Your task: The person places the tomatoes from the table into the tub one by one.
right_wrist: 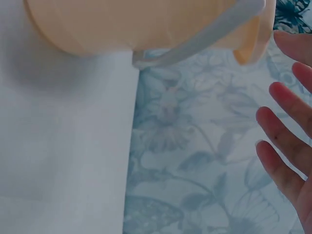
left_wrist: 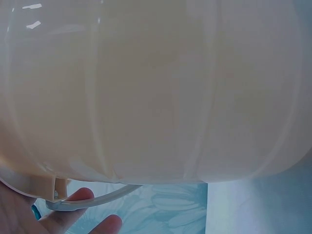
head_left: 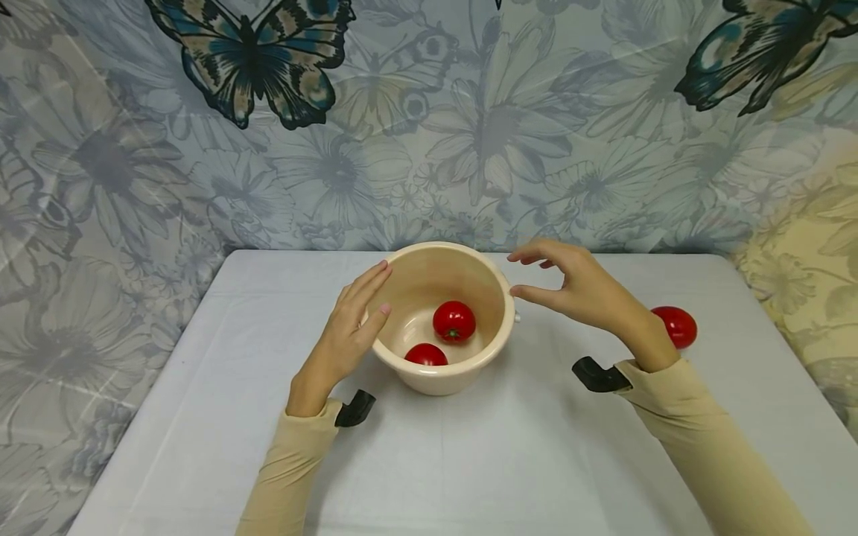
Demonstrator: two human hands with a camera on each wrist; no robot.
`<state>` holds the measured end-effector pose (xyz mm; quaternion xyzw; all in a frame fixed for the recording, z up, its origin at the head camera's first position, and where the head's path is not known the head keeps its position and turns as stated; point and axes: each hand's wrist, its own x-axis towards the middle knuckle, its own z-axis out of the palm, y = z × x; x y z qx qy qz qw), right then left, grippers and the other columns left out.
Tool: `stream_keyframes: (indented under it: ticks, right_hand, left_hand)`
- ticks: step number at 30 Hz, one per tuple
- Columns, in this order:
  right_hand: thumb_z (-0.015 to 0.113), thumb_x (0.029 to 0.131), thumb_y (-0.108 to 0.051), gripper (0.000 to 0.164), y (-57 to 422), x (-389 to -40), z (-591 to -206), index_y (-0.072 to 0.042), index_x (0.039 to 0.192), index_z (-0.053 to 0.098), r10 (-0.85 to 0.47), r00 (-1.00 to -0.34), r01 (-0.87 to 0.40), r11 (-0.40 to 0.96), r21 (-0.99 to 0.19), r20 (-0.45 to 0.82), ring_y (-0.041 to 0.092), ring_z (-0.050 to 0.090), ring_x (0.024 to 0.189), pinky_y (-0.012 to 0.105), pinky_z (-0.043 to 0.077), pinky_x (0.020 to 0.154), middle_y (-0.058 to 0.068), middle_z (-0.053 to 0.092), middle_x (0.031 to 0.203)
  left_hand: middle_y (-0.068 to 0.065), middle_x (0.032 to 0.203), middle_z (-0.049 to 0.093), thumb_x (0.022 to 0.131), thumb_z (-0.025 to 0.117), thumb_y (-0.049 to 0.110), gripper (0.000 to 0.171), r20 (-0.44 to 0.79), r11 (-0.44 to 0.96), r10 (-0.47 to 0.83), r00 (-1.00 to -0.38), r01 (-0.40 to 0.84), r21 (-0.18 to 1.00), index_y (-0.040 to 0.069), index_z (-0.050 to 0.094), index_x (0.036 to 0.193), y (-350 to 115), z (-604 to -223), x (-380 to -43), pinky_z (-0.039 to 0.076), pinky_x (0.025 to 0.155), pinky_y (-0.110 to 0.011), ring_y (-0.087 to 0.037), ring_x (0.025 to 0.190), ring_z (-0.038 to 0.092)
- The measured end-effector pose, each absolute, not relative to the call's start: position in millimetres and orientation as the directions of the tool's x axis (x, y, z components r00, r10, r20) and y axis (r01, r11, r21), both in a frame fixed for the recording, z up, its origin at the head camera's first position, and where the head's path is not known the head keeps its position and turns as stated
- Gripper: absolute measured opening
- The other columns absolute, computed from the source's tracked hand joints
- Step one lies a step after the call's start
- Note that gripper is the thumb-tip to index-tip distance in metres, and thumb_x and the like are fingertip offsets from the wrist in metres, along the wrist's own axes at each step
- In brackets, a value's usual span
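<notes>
A cream plastic bucket [head_left: 436, 381] stands at the middle of the table with its mouth toward me. Inside it lie two red tomatoes, one whole in view [head_left: 454, 321] and one partly hidden by the front rim [head_left: 427, 355]. My left hand [head_left: 345, 327] lies along the bucket's left rim, fingers fairly straight, thumb overlapping the mouth. In the left wrist view, its fingers show beside the grey handle [left_wrist: 100, 200]. At the right rim, my right hand [head_left: 570, 283] holds nothing; its fingers are spread and its thumb tip is right at the edge.
A third tomato [head_left: 677, 327] sits on the right of the table, partly hidden behind my right wrist. White cloth covers the table [head_left: 201, 417]. Behind its back edge hangs a flowered curtain [head_left: 496, 149] with butterflies. Black wrist straps [head_left: 599, 374] show at both cuffs.
</notes>
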<state>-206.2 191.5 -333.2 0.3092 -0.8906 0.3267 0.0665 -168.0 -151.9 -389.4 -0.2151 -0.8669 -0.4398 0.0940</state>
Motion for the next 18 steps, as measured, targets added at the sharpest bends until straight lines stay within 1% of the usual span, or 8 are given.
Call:
stream_keyframes:
  ticks: [9,15,18]
  right_hand:
    - [0.079,0.084,-0.015,0.041,210.4,-200.3,-336.0,-0.01,0.122,0.065,-0.436,-0.854,-0.517,0.643,-0.565,0.285,0.026,0.06,0.11,0.049,0.048,0.093,0.007,0.068,0.118]
    - [0.081,0.082,-0.012,0.043,219.1,-198.7,-338.1,-0.01,0.122,0.065,-0.418,-0.859,-0.51,0.665,-0.545,0.294,0.026,0.061,0.109,0.046,0.049,0.091,0.007,0.068,0.118]
    - [0.081,0.082,-0.012,0.044,223.9,-197.2,-339.4,-0.009,0.123,0.064,-0.414,-0.861,-0.508,0.675,-0.535,0.295,0.025,0.061,0.109,0.043,0.049,0.091,0.006,0.068,0.118]
  left_hand:
    - [0.003,0.162,0.033,0.102,0.048,0.023,0.052,0.338,0.517,0.292,-0.894,0.445,0.731,0.014,0.04,0.153,-151.9,-387.7,-166.5,0.022,0.122,-0.05,-0.022,0.149,0.028]
    - [0.004,0.162,0.032,0.101,0.049,0.022,0.053,0.336,0.513,0.291,-0.896,0.442,0.736,0.014,0.04,0.153,-151.3,-387.9,-166.4,0.022,0.122,-0.051,-0.022,0.15,0.027]
    - [0.004,0.162,0.032,0.101,0.049,0.022,0.053,0.338,0.508,0.291,-0.895,0.444,0.738,0.015,0.04,0.153,-150.6,-388.3,-166.5,0.022,0.122,-0.051,-0.022,0.15,0.026]
